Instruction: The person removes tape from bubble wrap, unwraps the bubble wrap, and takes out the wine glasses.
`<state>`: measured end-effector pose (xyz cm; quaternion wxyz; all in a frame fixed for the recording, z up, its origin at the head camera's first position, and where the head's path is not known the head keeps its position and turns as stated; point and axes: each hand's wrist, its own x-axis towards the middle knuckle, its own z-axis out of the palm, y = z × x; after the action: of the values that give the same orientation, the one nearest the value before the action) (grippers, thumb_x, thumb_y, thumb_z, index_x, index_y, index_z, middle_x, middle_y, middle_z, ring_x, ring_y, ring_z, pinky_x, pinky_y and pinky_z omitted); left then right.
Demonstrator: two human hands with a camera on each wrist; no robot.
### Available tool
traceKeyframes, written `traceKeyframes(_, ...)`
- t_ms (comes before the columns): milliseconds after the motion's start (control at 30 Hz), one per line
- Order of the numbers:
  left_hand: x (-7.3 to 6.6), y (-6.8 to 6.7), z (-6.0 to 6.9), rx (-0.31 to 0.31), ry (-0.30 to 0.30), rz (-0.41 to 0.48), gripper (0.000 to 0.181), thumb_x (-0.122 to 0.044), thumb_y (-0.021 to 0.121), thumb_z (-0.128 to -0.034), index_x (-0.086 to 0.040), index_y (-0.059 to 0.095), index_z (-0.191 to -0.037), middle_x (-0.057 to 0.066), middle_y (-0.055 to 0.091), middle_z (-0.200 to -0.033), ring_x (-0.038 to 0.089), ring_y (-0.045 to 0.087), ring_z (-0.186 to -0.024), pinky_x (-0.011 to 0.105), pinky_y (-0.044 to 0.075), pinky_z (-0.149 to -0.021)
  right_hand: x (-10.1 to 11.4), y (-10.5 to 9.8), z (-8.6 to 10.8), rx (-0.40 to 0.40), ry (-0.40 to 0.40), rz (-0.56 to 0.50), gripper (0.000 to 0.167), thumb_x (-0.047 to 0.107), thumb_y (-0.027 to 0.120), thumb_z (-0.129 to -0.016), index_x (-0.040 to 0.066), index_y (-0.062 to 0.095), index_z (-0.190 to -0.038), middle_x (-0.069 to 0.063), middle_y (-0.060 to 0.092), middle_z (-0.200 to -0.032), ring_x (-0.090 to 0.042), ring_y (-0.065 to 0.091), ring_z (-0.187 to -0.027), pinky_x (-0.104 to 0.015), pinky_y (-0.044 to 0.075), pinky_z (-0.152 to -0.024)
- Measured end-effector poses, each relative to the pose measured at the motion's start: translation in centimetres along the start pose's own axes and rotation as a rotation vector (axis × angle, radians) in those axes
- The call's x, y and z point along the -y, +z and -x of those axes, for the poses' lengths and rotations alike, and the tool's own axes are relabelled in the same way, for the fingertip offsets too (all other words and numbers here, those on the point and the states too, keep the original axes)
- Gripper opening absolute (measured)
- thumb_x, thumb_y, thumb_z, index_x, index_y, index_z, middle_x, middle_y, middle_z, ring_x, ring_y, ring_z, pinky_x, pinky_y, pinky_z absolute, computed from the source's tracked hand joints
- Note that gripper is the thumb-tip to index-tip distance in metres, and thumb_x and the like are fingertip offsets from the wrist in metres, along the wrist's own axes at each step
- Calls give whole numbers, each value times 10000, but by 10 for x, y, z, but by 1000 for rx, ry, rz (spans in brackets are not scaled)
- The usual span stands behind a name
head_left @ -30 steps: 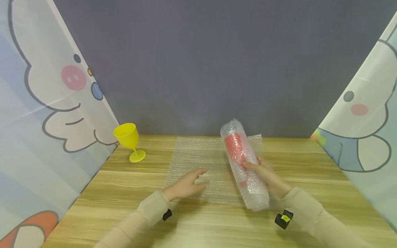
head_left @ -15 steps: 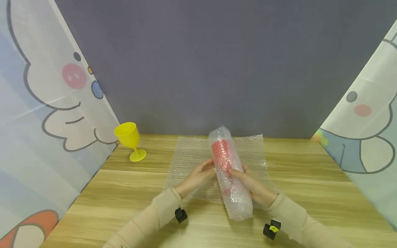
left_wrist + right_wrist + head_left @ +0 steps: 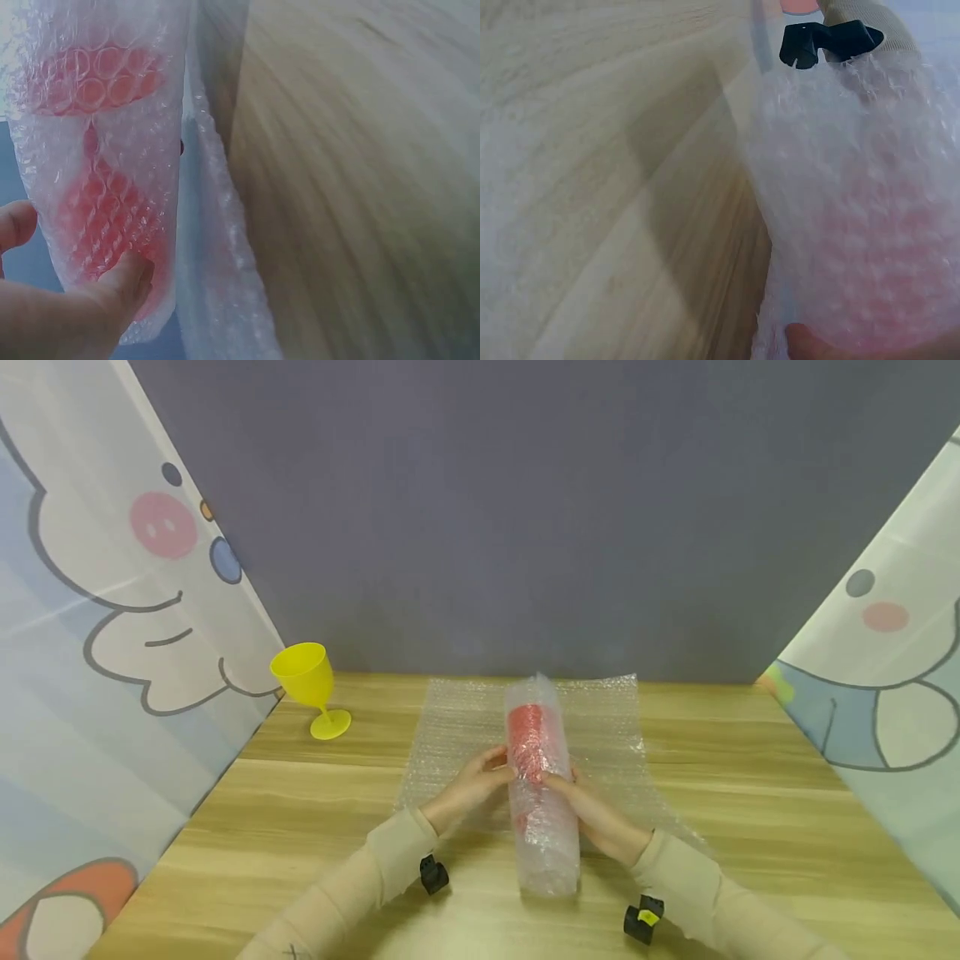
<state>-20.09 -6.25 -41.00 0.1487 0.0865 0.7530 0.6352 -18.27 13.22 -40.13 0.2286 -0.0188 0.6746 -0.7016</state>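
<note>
A red goblet (image 3: pixel 112 214) shows through its bubble wrap roll (image 3: pixel 547 852), which leans upright near the middle of the table. In the left wrist view its bowl, thin stem and foot are visible through the bubbles. My left hand (image 3: pixel 468 789) holds the roll's left side, its thumb (image 3: pixel 131 277) on the wrap. On the right side my right hand (image 3: pixel 603 818) grips the roll, thumb in front; its other fingers are mostly hidden behind. In the right wrist view only a bit of finger (image 3: pixel 817 345) shows at the bottom edge.
Behind and under the roll a flat bubble wrap sheet (image 3: pixel 457 727) lies on the wooden table (image 3: pixel 247 835). A yellow goblet (image 3: pixel 306 677) stands at the back left. A dark grey wall (image 3: pixel 480 527) closes off the back, with printed cloths at both sides.
My right hand has brought the wrapped goblet leftward and turned it straighter. The left hand has moved in from the left and taken hold of its side.
</note>
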Motion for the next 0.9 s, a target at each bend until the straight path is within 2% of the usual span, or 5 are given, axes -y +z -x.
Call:
traceKeyframes(167,-1,1,-2,14,-18,6,643,-265,576,-879,-33,299,-1410,182,372,-1416,351,366,-1293,510,305,-1069,-2,1,0,-24,-8,20,685,320,529,-893,84,176,-1430,-188,452,-1330,-317,487,-1174,-527,360,-1016)
traceKeyframes(333,1,3,-4,24,0,-2,642,-222,569,-879,10,283,-1405,210,369,-1404,365,374,-1278,506,330,-1055,-4,-1,-1,-27,-10,26,664,307,519,-901,77,178,-1422,-185,441,-1339,-332,457,-1204,-537,329,-1038)
traceKeyframes(467,2,4,-6,31,22,-2,628,-191,561,-880,25,285,-1401,225,381,-1390,367,400,-1255,491,356,-1041,-4,-3,0,-10,-22,19,649,292,520,-900,83,190,-1419,-180,465,-1317,-285,503,-1156,-512,363,-1022)
traceKeyframes(700,5,4,-4,24,14,5,590,-200,562,-880,-45,331,-1400,172,406,-1391,328,419,-1255,468,359,-1047,-8,-2,-1,3,-26,7,660,281,519,-903,79,174,-1428,-186,452,-1326,-281,506,-1151,-504,374,-1014)
traceKeyframes(900,8,4,-4,3,26,-9,579,-183,561,-878,-12,344,-1387,205,410,-1381,357,414,-1254,481,356,-1044,-13,0,-5,-16,-26,11,626,270,522,-904,59,230,-1415,-185,488,-1298,-288,522,-1135,-492,381,-1012)
